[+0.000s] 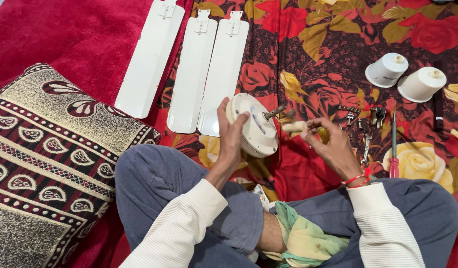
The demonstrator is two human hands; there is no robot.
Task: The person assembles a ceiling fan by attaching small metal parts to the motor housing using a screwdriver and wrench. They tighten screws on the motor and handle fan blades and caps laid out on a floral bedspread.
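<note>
Gripping the round cream fan motor (256, 126) on its edge above the floral cloth (308, 59), the left hand (231, 136) has its fingers wrapped around the housing, while the right hand (331, 144) pinches a small yellow piece (322, 134) near the motor's shaft (274, 112), three white blades (189, 64) lying beyond.
</note>
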